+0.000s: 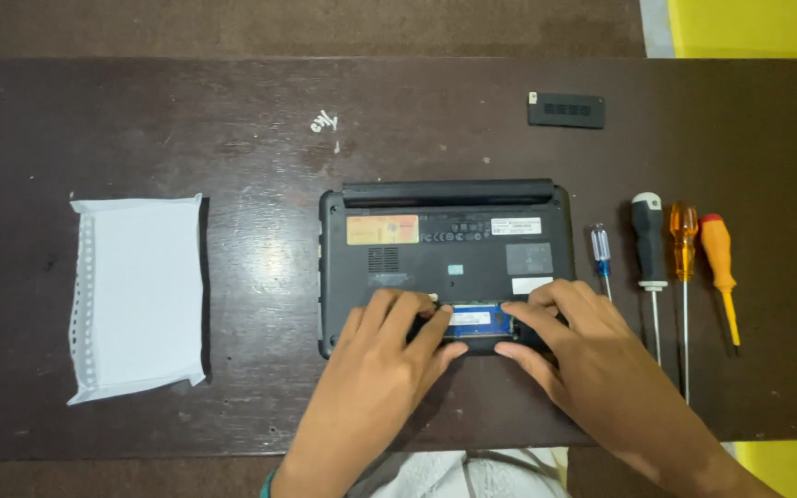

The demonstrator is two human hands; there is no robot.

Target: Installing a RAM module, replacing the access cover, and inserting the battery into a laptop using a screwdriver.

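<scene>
A small black laptop point(445, 249) lies upside down in the middle of a dark wooden table point(260, 148). Its lower compartment is open and shows a blue memory module point(474, 319). My left hand point(389, 341) rests on the laptop's near edge with its fingertips at the module's left end. On the other side, my right hand point(565, 332) has its fingers at the module's right end. Both hands touch the module from either side; neither has lifted it.
A small black cover panel point(565, 110) lies at the back right. Several screwdrivers sit to the right of the laptop: a small blue one point(600, 251), a black and white one point(648, 249), an amber one point(683, 247), an orange one point(719, 263). A folded white paper point(138, 295) lies at left.
</scene>
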